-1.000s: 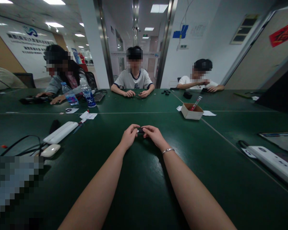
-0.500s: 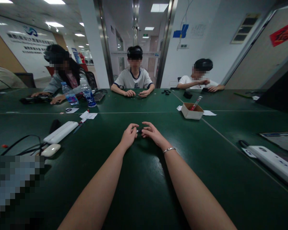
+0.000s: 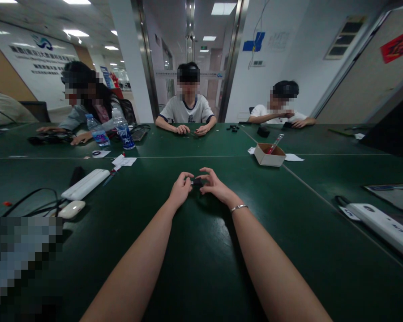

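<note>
Both my arms reach out over the dark green table (image 3: 201, 250). My left hand (image 3: 180, 189) and my right hand (image 3: 215, 185) meet at the table's middle, fingers pinched from either side on a small black object (image 3: 197, 182) held just above the surface. A thin bracelet (image 3: 238, 207) circles my right wrist. The object is too small to name.
A white power strip (image 3: 85, 184) and a white mouse (image 3: 71, 209) with cables lie at the left. A small cardboard box (image 3: 269, 154) with a pen sits at the back right, another power strip (image 3: 383, 226) at the right. Two water bottles (image 3: 124, 130) and three seated people are across the table.
My right hand's fingers have spread and lifted slightly while both hands keep their pinch on the small black object. The hands stay in the same spot.
</note>
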`<state>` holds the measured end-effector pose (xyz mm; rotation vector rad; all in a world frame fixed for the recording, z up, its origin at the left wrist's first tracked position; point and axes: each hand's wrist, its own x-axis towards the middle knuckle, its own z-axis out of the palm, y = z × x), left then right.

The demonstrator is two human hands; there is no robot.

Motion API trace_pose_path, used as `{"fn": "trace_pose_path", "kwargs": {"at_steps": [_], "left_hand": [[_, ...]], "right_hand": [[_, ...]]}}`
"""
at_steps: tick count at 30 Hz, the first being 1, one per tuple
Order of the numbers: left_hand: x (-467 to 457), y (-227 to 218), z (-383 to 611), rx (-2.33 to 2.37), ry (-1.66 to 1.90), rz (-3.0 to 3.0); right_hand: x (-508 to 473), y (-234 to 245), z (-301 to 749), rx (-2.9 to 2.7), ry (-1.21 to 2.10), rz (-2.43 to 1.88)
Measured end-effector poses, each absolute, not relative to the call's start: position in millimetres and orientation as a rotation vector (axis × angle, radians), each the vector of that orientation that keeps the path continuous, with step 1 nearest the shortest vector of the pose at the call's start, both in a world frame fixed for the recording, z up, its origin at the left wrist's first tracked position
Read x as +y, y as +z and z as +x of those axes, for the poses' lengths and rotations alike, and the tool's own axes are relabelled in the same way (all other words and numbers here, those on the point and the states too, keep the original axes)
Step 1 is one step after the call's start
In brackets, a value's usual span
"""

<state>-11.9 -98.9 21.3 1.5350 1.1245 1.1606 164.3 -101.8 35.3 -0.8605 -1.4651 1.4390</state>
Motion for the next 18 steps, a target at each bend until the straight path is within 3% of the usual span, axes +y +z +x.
{"fn": "trace_pose_path", "kwargs": {"at_steps": [9, 18], "left_hand": [[-97.0, 17.9, -9.9, 1.150, 1.171, 1.534], [-102.4, 25.5, -10.3, 1.159, 1.141, 1.538]], "right_hand": [[-100.6, 31.1, 161.5, -1.432, 1.340, -0.906], [-100.6, 32.5, 166.0, -1.405, 1.472, -0.910]]}}
